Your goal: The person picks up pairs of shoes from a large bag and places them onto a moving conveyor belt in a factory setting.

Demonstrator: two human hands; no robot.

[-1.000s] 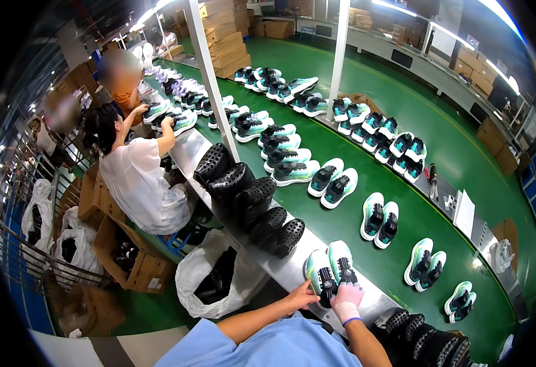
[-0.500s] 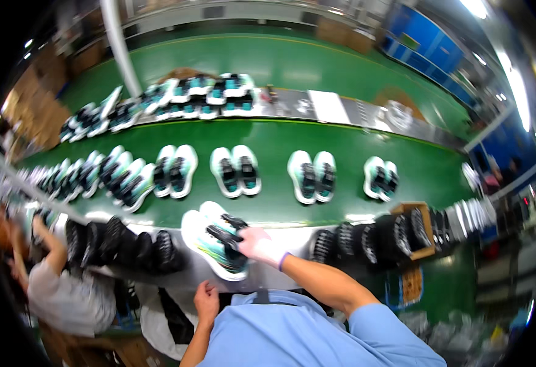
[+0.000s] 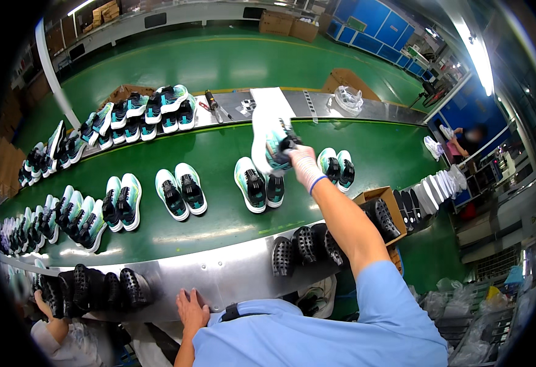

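My right hand, in a pale glove, is closed on a pair of sneakers with white soles and teal and black uppers. The sneakers hang over the green belt, blurred by motion, and partly hide a sneaker pair standing beneath. My left hand lies with fingers apart on the near metal ledge, holding nothing. Other pairs stand spaced along the belt, such as one sneaker pair left of the middle and another to the right.
Black studded pieces stand on the ledge to both sides of me. A cardboard box is at the right. Sneakers are stacked on the far shelf, near a screwdriver and white sheet. A co-worker is at the lower left.
My right hand has carried the sneakers from the near ledge up and away over the belt. My left hand has come down onto the ledge. The view has turned to the right.
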